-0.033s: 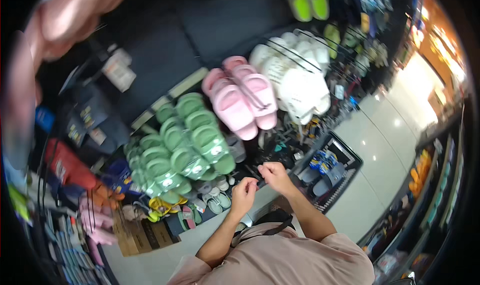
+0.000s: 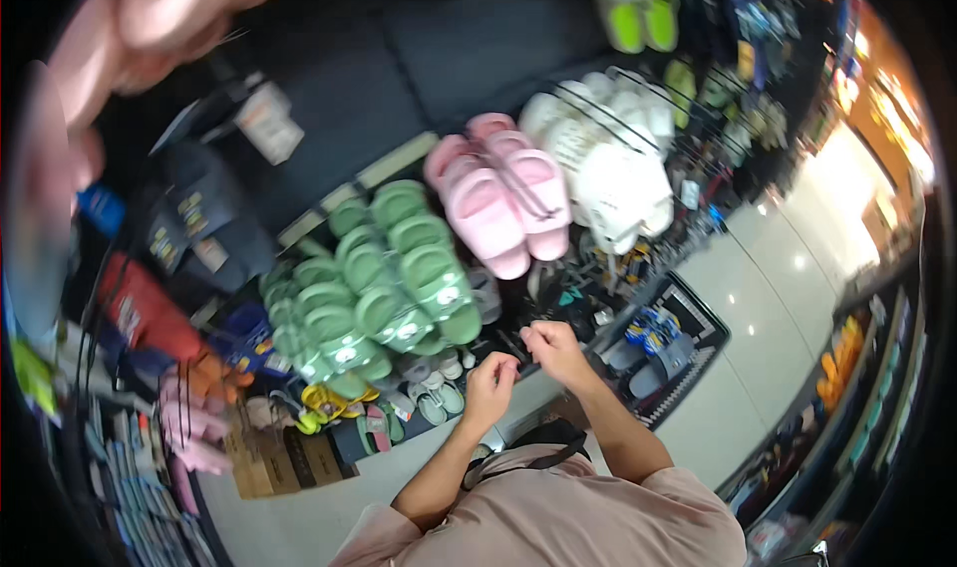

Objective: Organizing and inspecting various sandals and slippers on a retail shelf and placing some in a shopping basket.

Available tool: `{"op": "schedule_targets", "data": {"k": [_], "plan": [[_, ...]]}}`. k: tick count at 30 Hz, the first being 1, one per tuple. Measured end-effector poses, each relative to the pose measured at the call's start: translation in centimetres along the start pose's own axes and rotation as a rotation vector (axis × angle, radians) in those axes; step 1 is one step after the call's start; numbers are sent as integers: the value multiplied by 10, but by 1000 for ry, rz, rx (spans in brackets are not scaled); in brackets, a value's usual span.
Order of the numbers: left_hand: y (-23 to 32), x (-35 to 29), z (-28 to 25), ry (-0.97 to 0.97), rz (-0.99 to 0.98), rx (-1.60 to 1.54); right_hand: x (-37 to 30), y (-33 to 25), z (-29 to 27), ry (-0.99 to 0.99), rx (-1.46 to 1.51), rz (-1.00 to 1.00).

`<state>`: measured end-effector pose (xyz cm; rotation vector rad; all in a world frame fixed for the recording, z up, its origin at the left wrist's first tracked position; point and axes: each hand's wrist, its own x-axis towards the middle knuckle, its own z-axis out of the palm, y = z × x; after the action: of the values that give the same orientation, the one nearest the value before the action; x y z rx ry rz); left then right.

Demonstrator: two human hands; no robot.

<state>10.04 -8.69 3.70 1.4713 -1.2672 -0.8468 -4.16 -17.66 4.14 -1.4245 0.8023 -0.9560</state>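
From my remote view, the left hand (image 2: 491,388) and right hand (image 2: 558,353) are curled, just apart from each other, on the near side of the pink, open-toed, rubber-looking slides (image 2: 483,208); whether the fingers close on anything small, I cannot tell. Pale-green, thick-soled slides (image 2: 439,288) crowd left of the pink ones, white, rounded clogs (image 2: 608,183) right. I judge opened fingers and a sole-edge grip would handle such packed footwear best.

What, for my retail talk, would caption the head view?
Left hand and right hand, both curled, in front of green sandals, pink sandals and white footwear; black basket at right.
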Motion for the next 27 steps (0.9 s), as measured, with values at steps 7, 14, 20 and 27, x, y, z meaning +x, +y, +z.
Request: {"op": "schedule_targets", "data": {"k": [7, 14, 20, 27], "plan": [[4, -46, -111, 263, 36, 21, -10, -39, 101, -229, 210, 61], [-16, -87, -226, 730, 6, -175, -9, -63, 173, -471, 204, 83], [26, -34, -321, 784, 111, -397, 63, -103, 220, -430, 52, -150], [52, 60, -401, 778, 134, -501, 156, -134, 281, -279, 23, -229]]}}
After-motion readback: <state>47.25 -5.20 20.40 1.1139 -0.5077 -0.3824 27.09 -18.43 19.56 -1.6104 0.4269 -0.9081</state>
